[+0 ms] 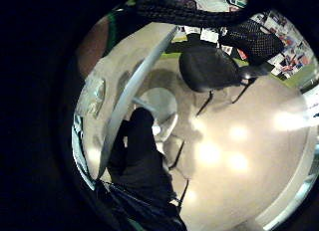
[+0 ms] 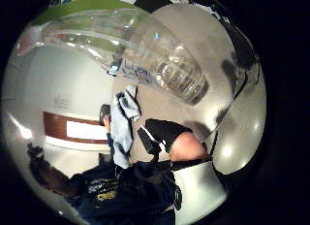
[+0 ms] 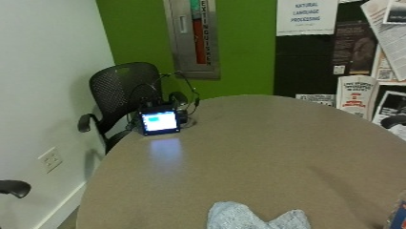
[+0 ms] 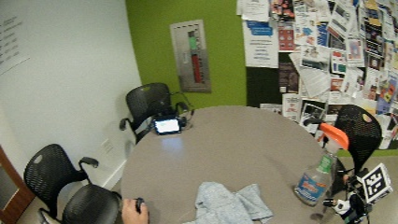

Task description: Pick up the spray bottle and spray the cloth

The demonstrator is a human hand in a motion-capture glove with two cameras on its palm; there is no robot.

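Spray bottle with the orange trigger is standing at the table's right edge, filling the view right by my gloved right hand. Honestly can't tell if my fingers are round it. Blue-grey cloth lies crumpled at the near edge, well apart from the bottle. Small lit screen sits at the far side, with a black chair behind it.
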